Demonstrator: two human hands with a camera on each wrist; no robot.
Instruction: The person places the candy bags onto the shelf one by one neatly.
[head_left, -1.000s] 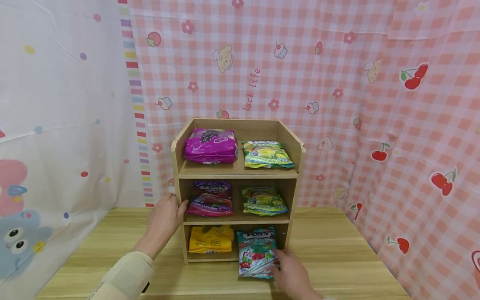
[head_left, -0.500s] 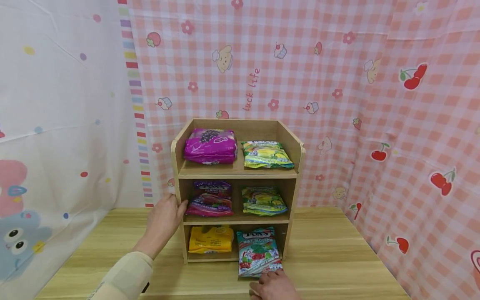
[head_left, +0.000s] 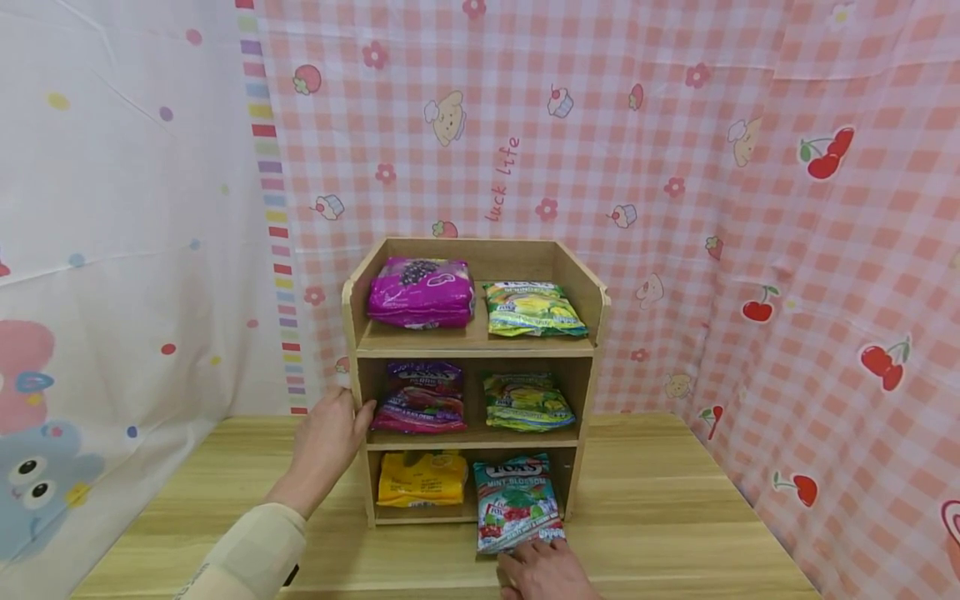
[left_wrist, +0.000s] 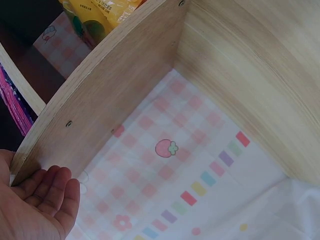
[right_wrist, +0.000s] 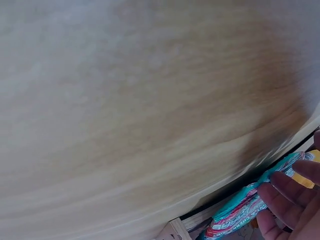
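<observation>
A small three-tier wooden shelf (head_left: 476, 352) stands on the table. My left hand (head_left: 330, 442) grips its left side panel at middle height. In the left wrist view, the thumb and fingers (left_wrist: 50, 192) lie on opposite faces of the panel. A teal mint candy bag (head_left: 513, 498) leans out of the bottom tier's right half, its lower end sticking out past the front edge. At that lower end is my right hand (head_left: 546, 573), fingertips touching the bag. The right wrist view has its fingers (right_wrist: 280, 205) extended against the teal bag (right_wrist: 245, 202).
Purple (head_left: 422, 292) and green-yellow candy bags (head_left: 534, 308) lie on the top tier. The middle tier bears a berry candy bag (head_left: 420, 400) and another green-yellow bag (head_left: 527, 402). A yellow bag (head_left: 422, 479) sits bottom left. Behind the table (head_left: 660, 500) hangs a checked cloth (head_left: 637, 150).
My right hand has let go of the teal bag's right edge and shifted left and down to its lower end. The left hand and shelf have not moved.
</observation>
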